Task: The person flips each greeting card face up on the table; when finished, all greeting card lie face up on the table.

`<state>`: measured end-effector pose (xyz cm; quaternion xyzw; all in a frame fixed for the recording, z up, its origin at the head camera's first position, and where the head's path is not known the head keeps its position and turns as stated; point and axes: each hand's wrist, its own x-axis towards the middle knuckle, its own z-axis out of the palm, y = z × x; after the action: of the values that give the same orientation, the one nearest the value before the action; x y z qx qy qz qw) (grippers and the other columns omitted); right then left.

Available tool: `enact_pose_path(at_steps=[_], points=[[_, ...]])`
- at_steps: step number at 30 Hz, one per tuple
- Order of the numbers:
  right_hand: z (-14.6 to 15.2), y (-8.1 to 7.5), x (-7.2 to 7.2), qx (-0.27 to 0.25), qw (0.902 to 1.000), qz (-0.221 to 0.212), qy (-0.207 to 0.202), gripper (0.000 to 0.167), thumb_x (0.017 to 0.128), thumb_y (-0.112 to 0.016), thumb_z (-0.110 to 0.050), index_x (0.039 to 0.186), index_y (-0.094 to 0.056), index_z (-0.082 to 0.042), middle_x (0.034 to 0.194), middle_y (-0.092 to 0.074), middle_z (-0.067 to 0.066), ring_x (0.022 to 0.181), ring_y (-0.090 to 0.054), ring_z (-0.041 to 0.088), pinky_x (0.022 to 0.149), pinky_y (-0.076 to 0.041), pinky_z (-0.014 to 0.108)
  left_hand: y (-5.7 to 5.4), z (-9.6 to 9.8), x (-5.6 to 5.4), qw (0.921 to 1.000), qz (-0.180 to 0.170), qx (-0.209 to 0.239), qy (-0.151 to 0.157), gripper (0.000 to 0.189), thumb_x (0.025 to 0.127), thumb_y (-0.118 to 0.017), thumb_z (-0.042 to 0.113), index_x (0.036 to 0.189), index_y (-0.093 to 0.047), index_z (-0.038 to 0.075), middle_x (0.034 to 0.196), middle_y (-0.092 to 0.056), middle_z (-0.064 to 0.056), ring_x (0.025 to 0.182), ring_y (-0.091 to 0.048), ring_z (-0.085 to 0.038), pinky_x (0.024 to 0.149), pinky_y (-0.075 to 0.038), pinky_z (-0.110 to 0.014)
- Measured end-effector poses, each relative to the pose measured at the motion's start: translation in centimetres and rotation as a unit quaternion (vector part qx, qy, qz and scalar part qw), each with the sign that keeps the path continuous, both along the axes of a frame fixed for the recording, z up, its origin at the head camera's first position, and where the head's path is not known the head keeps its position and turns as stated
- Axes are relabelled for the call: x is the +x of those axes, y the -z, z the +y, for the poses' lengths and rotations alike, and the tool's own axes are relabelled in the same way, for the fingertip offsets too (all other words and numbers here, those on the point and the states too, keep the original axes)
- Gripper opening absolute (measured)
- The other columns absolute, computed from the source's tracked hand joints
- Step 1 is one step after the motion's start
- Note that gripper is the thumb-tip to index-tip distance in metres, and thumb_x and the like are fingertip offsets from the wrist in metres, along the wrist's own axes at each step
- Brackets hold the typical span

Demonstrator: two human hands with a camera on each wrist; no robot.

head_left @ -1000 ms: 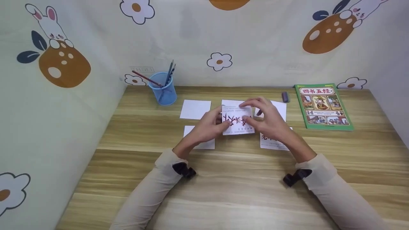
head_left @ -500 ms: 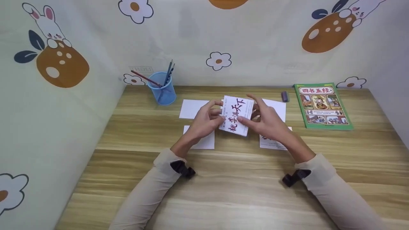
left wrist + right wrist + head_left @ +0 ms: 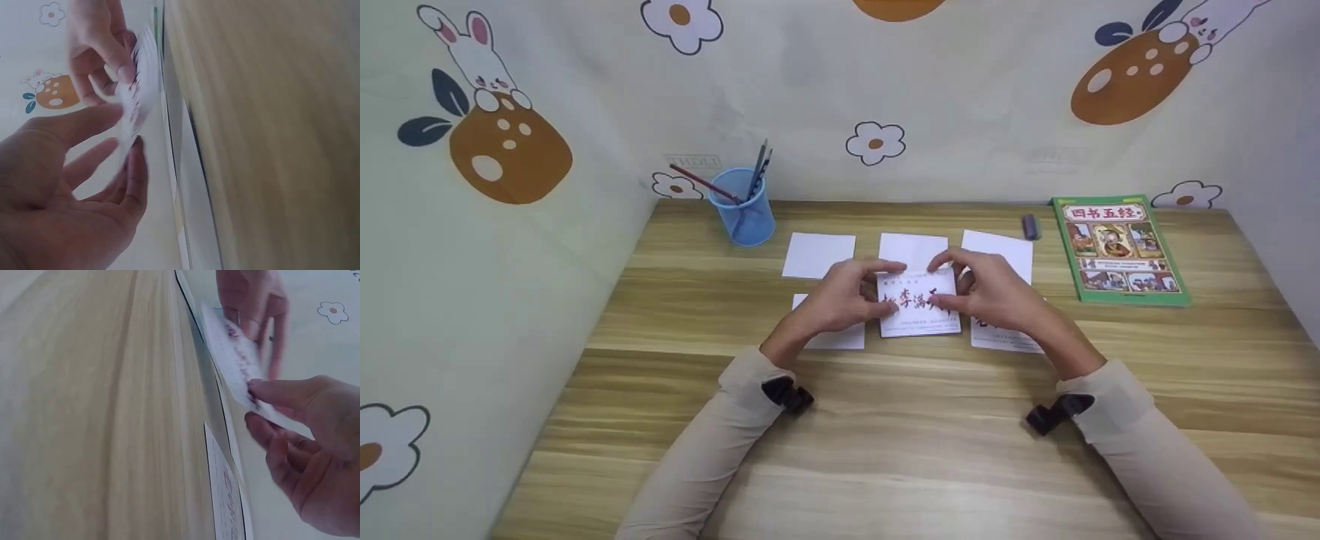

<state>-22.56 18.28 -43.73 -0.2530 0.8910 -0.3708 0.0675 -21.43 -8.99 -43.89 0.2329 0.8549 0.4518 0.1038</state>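
Both hands hold a white card (image 3: 919,324) with a line of dark red Chinese characters and small print. The left hand (image 3: 840,296) pinches its left edge, thumb on the printed face. At the right edge, the right hand (image 3: 1001,289) grips it the same way. In the right wrist view the card (image 3: 228,354) is tilted and raised off the table. A blank white card (image 3: 913,247) lies just behind it. Partly under the right hand lies another printed card (image 3: 1009,339); a white card (image 3: 840,337) is partly hidden by the left hand.
More blank cards lie at the back left (image 3: 819,255) and back right (image 3: 1006,251). A blue pencil cup (image 3: 746,221) stands at the table's back left. An eraser-like dark block (image 3: 1030,227) and a green-bordered book (image 3: 1121,251) lie back right, before a patterned curtain (image 3: 780,90).
The card has been turned around: its characters were upside down, then slanted, and now read upright. It has also come slightly nearer, and the blank card behind it shows more.
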Motion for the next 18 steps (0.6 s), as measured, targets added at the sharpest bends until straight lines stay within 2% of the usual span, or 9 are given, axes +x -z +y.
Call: enact_pose_path(at_steps=[2,4,7,10,14,18], points=[[0.3,0.2,-0.2,0.026,0.9996,0.008,-0.013,0.041,0.09,-0.09,-0.022,0.126,-0.072,-0.017,0.084,-0.065,0.003,0.074,-0.062,0.014,0.063,-0.049,0.025,0.1,-0.2,-0.1,0.9991,-0.002,-0.042,0.011,0.055,0.091,-0.085,0.005,0.144,-0.07,0.01,0.139,-0.071,-0.01,0.108,-0.072,-0.022,0.093,-0.063,-0.033],[0.5,0.4,-0.4,0.044,0.9981,0.025,-0.034,0.044,0.088,-0.092,-0.027,0.125,-0.073,-0.014,0.086,-0.066,0.005,0.077,-0.059,0.017,0.07,-0.047,0.028,0.1,-0.2,-0.1,0.9973,0.002,-0.069,0.024,0.053,0.091,-0.085,0.005,0.142,-0.072,0.009,0.14,-0.071,-0.011,0.112,-0.071,-0.023,0.099,-0.062,-0.035],[0.6,0.5,-0.3,0.074,0.9949,0.04,-0.055,0.055,0.082,-0.096,-0.037,0.127,-0.074,-0.013,0.1,-0.07,0.007,0.094,-0.06,0.023,0.086,-0.047,0.036,0.0,-0.2,-0.1,0.994,0.011,-0.102,0.037,0.05,0.092,-0.085,0.007,0.141,-0.072,0.007,0.141,-0.07,-0.013,0.122,-0.068,-0.026,0.107,-0.058,-0.04],[0.6,0.5,0.0,0.108,0.9917,0.038,-0.059,0.069,0.076,-0.099,-0.046,0.132,-0.073,-0.014,0.118,-0.068,0.01,0.112,-0.056,0.028,0.098,-0.043,0.042,0.0,-0.2,0.1,0.9902,0.014,-0.131,0.047,0.047,0.095,-0.083,0.01,0.141,-0.072,0.006,0.145,-0.068,-0.014,0.134,-0.063,-0.029,0.117,-0.052,-0.043],[0.5,0.4,0.4,0.135,0.9892,0.026,-0.051,0.076,0.074,-0.098,-0.053,0.134,-0.072,-0.015,0.125,-0.063,0.011,0.118,-0.051,0.03,0.099,-0.04,0.045,-0.1,-0.2,0.3,0.9839,0.028,-0.167,0.058,0.042,0.099,-0.079,0.014,0.14,-0.072,0.007,0.15,-0.065,-0.015,0.143,-0.056,-0.033,0.125,-0.043,-0.046],[0.5,0.5,0.7,0.136,0.9895,0.022,-0.043,0.076,0.073,-0.099,-0.05,0.134,-0.071,-0.014,0.124,-0.063,0.01,0.116,-0.05,0.029,0.099,-0.038,0.045,0.1,-0.2,0.4,0.9809,0.051,-0.175,0.068,0.04,0.101,-0.078,0.015,0.139,-0.073,0.006,0.15,-0.064,-0.016,0.145,-0.053,-0.035,0.126,-0.042,-0.047]])
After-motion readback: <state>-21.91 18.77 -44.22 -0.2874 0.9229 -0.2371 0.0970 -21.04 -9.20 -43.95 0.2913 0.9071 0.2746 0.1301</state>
